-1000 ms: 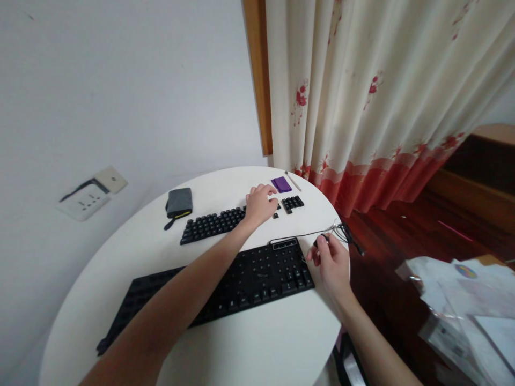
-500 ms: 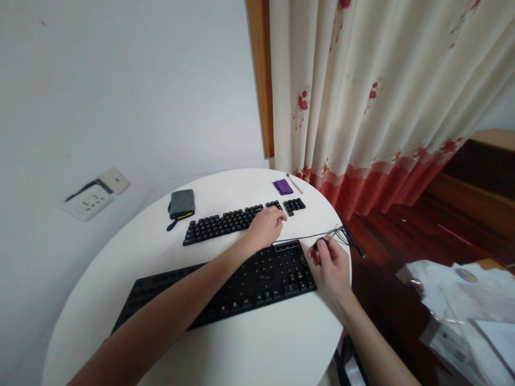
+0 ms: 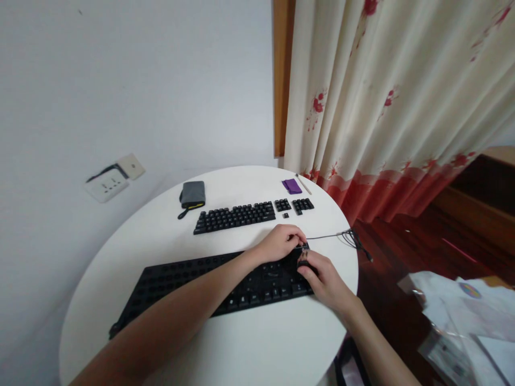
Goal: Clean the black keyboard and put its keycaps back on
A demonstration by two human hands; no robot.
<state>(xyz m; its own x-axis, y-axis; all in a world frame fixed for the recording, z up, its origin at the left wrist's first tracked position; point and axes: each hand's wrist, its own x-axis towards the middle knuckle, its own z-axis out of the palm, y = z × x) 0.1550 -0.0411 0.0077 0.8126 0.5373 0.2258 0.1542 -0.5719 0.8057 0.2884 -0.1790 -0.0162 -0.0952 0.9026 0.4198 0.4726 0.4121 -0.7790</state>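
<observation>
A black keyboard (image 3: 177,279) lies on the white round table, many of its keycaps off and some still along its front edge and right side. My left hand (image 3: 281,242) is over the keyboard's back right corner, fingers bent and pinched together; what they hold, if anything, is hidden. Close beside it, my right hand (image 3: 325,276) closes on a small black keycap puller (image 3: 303,261) held low over the number pad. Behind the keyboard, removed keycaps (image 3: 237,215) stand in rows, with two smaller groups to the right and one loose keycap (image 3: 285,215) in front.
A grey pouch (image 3: 193,194) sits at the back left of the table (image 3: 249,348). A purple cloth (image 3: 292,186) and a thin stick (image 3: 303,185) lie at the back right. The keyboard's cable (image 3: 352,238) hangs over the right edge. Plastic bags (image 3: 454,305) are on the right.
My left hand has drawn back from the keycap rows to the keyboard's right end, uncovering a loose keycap. My right hand has moved left over the number pad with the puller.
</observation>
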